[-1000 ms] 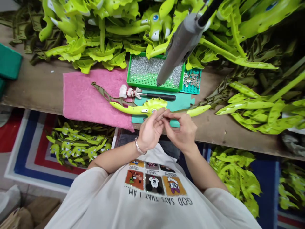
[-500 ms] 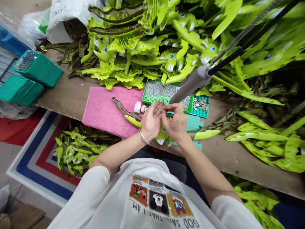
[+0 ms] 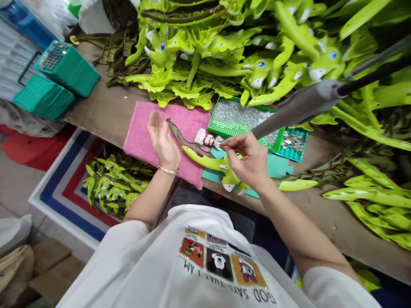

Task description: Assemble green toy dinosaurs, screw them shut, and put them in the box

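My left hand (image 3: 162,139) hangs above the pink towel (image 3: 144,132), palm up, fingers apart and slightly blurred, holding nothing. My right hand (image 3: 247,160) is pinched above a lime-green toy dinosaur (image 3: 210,163) that lies on a teal mat (image 3: 276,167); what its fingertips hold is too small to name. A dark olive plastic piece (image 3: 178,132) lies on the towel beside the toy. A tool with a white wrapped end (image 3: 205,137) lies just beyond the toy.
A green tray of small silver screws (image 3: 231,115) and a teal tray of discs (image 3: 293,143) sit behind. A grey hanging power screwdriver (image 3: 302,107) slants over them. Green dinosaur parts (image 3: 224,51) pile at the back and right; more lie in a bin (image 3: 109,188) below. Teal boxes (image 3: 58,81) stand at left.
My left hand has left the right hand and swung left over the pink towel, opening. The right hand stays pinched over the toy. The view has shifted left.
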`<state>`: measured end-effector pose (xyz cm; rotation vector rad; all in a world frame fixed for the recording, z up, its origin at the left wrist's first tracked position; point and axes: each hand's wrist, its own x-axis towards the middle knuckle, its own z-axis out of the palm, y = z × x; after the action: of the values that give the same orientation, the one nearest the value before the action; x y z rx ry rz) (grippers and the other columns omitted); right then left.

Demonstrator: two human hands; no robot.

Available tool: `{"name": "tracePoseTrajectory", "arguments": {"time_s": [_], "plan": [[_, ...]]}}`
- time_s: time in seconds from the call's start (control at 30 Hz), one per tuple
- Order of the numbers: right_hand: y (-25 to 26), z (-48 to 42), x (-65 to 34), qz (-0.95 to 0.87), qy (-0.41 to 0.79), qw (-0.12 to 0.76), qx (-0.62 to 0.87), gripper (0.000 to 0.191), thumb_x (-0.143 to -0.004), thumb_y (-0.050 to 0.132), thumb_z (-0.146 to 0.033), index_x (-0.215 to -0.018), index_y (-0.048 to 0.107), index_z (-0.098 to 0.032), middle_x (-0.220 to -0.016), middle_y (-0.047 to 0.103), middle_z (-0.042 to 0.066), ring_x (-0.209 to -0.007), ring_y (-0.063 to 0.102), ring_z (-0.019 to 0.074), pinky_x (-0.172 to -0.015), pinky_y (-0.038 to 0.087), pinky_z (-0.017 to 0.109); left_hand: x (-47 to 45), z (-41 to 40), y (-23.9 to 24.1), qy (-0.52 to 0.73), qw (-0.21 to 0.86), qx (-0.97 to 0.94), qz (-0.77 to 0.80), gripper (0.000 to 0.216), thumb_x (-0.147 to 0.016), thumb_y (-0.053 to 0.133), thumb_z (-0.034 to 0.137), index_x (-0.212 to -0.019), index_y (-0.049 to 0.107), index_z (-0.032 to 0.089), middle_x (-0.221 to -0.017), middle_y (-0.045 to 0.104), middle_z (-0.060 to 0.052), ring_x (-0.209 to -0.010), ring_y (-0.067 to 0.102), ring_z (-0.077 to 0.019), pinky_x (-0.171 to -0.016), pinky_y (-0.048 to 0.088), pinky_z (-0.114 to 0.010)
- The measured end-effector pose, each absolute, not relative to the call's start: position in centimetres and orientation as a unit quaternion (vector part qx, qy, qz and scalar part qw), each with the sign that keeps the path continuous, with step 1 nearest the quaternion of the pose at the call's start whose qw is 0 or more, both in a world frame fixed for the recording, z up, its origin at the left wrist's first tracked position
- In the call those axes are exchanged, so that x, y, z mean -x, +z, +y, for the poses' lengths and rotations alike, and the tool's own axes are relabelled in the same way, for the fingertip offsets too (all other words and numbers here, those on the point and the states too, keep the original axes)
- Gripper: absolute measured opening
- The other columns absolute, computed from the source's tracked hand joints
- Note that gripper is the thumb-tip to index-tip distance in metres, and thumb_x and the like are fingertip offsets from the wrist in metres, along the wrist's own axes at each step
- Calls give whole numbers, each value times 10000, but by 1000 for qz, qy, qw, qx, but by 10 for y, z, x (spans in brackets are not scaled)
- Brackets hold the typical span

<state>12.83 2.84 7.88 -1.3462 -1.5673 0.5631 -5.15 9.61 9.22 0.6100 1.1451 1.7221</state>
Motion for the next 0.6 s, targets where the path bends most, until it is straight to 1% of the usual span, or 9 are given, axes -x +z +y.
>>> {"name": "tracePoseTrajectory", "arguments": {"time_s": [0.03,0.1,0.17,0.23,0.3,0.4,0.47,0.53,0.6], "plan": [[78,35,-121,-654,246,472,538,117,-843,606,-162,-901,537,-234,-847,728,-3,-771,729,161,-718,604,308,58,85,83,712,453,-209,494,384,-925,443,-3,-1246,523,193,-1516,480,-67,-1457,402,-118,-1214,324,-249],[74,48,-103,-690,267,443,506,132,-844,623,-187,-917,526,-238,-837,729,-1,-743,719,163,-698,585,301,65,66,64,684,489,-132,526,406,-873,480,-24,-1221,493,183,-1442,537,-94,-1367,503,-123,-1179,370,-260],[67,60,-86,-733,269,396,484,150,-843,627,-204,-924,506,-237,-844,730,13,-738,708,172,-683,555,298,63,52,49,633,562,-84,525,402,-835,501,-25,-1180,496,182,-1260,637,-80,-1186,623,-128,-1102,442,-282],[59,68,-73,-769,247,343,479,141,-851,609,-211,-929,493,-232,-857,725,36,-748,694,187,-674,522,301,59,43,38,593,628,-76,498,372,-800,528,-5,-1126,527,175,-1066,678,-41,-999,672,-125,-1015,483,-285],[52,73,-66,-795,212,296,486,101,-875,573,-220,-934,491,-223,-851,713,59,-744,675,202,-658,489,305,56,37,32,568,671,-91,468,322,-768,561,30,-1055,570,176,-955,682,-14,-906,668,-121,-947,491,-270],[42,75,-62,-823,163,245,486,28,-920,508,-230,-934,502,-207,-813,697,76,-719,651,211,-642,447,303,54,34,28,555,694,-102,447,274,-726,596,59,-968,608,187,-902,681,2,-880,656,-120,-893,482,-247],[36,75,-61,-834,135,226,484,47,-939,479,-225,-924,516,-200,-792,698,78,-706,644,209,-643,433,298,55,33,27,557,695,-93,446,287,-708,586,46,-954,614,192,-881,675,12,-842,645,-108,-866,476,-235],[35,72,-60,-841,113,223,481,82,-955,467,-227,-923,536,-195,-791,709,75,-696,645,204,-635,430,294,55,34,26,557,696,-82,445,309,-694,562,28,-951,607,194,-860,670,22,-790,629,-93,-826,472,-219],[39,66,-60,-845,91,263,457,86,-965,479,-222,-955,560,-196,-811,725,61,-688,654,190,-626,447,289,55,33,27,559,698,-78,442,321,-674,543,15,-938,588,193,-829,656,33,-743,609,-78,-773,466,-197]]}}
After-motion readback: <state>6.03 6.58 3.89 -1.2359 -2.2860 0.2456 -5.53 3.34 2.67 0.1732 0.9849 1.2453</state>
